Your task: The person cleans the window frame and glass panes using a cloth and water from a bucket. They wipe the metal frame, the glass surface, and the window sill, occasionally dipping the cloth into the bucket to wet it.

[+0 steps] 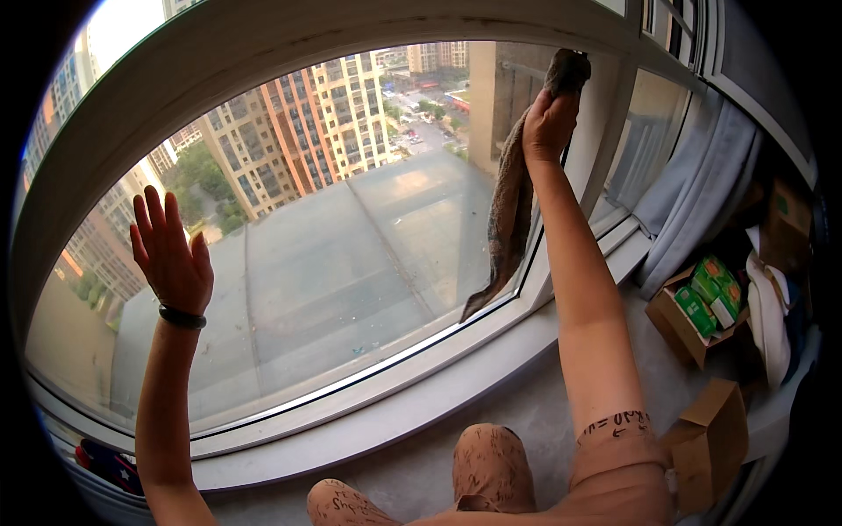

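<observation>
A large window pane (316, 276) spans most of the view before me. My right hand (551, 128) grips a greyish-brown cloth (510, 197) high at the pane's right side, close to the white frame (589, 131). Part of the cloth bunches above my fist, and a long, twisted end hangs down along the glass to near the lower frame. On the left, my left hand (172, 256) is raised with its palm towards the pane and its fingers apart, holding nothing. Whether that palm touches the glass cannot be told. A dark band (182, 317) circles the left wrist.
A white sill (395, 427) runs below the window. To the right hang grey curtains (697, 177), beside a cardboard box (677, 329) with green packages (710, 296) in it. Another cardboard box (710, 440) stands nearer me. Dark fabric (108, 463) lies at lower left.
</observation>
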`<state>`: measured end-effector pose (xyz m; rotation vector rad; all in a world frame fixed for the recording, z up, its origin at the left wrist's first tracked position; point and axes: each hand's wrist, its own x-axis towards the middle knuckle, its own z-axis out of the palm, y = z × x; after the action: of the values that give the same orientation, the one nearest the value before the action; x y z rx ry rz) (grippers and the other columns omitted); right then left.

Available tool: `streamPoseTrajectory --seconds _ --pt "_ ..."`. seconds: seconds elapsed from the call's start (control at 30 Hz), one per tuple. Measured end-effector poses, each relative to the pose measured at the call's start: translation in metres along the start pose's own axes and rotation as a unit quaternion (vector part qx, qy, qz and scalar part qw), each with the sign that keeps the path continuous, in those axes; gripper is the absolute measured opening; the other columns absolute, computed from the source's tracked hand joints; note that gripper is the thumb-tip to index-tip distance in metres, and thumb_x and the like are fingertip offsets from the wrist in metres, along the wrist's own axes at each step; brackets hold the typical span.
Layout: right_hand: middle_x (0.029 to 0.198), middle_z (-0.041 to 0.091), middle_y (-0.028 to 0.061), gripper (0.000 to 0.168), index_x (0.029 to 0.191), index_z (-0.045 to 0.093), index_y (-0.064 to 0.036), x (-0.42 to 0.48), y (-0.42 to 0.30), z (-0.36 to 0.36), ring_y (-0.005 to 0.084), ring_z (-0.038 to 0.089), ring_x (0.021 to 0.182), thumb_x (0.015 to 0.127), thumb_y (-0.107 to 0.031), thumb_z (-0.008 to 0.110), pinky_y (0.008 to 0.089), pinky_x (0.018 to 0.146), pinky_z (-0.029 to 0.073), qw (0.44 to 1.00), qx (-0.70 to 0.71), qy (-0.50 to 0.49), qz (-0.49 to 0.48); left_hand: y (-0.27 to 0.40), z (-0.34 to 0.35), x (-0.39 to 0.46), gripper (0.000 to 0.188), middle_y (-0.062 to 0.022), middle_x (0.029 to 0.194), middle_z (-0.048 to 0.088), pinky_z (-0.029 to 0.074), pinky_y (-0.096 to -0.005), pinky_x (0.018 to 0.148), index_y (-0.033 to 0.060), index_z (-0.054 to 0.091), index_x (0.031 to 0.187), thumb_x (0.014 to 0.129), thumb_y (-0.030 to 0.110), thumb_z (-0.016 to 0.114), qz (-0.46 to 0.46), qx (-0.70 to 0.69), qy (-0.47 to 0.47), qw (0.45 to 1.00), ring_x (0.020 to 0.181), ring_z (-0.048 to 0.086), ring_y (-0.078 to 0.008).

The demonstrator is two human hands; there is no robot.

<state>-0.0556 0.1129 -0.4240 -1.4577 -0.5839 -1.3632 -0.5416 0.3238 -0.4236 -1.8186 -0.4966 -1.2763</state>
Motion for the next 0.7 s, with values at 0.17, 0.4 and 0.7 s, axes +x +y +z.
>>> streamPoseTrajectory --seconds 0.17,0.4,0.7 --pt "0.099 0.054 0.0286 0.032 0.097 0.053 0.008 0.008 -0.024 0.005 0.0441 0.053 0.094 0.088 -0.022 0.051 0.0507 0.082 0.043 0.980 0.021 0.064 0.189 0.017 0.003 0.007 0.056 -0.0100 0.153 0.023 0.009 -0.0442 0.113 0.0103 0.028 0.145 0.099 0.042 0.021 -0.009 0.001 -0.024 1.000 0.141 0.019 -0.0282" --pt "0.113 0.047 0.0249 0.028 0.107 0.047 0.003 -0.018 -0.119 -0.025 0.0448 0.044 0.106 0.085 -0.008 0.059 0.0519 0.090 0.038 0.989 0.099 -0.058 -0.089 0.000 -0.001 0.005 0.057 -0.0095 0.154 0.019 0.007 -0.0444 0.114 0.0099 0.027 0.145 0.094 0.035 0.034 -0.003 0.003 -0.029 1.000 0.143 0.014 -0.0260" --pt "0.110 0.058 0.0111 0.020 0.093 0.064 -0.006 0.057 -0.010 -0.071 0.0321 0.052 0.101 0.072 -0.007 0.067 0.0462 0.088 0.043 0.978 -0.017 -0.064 -0.198 -0.004 0.004 0.001 0.060 -0.0078 0.155 0.016 0.006 -0.0413 0.114 0.0109 0.025 0.146 0.093 0.036 0.035 0.001 -0.004 -0.012 1.000 0.143 0.013 -0.0240"
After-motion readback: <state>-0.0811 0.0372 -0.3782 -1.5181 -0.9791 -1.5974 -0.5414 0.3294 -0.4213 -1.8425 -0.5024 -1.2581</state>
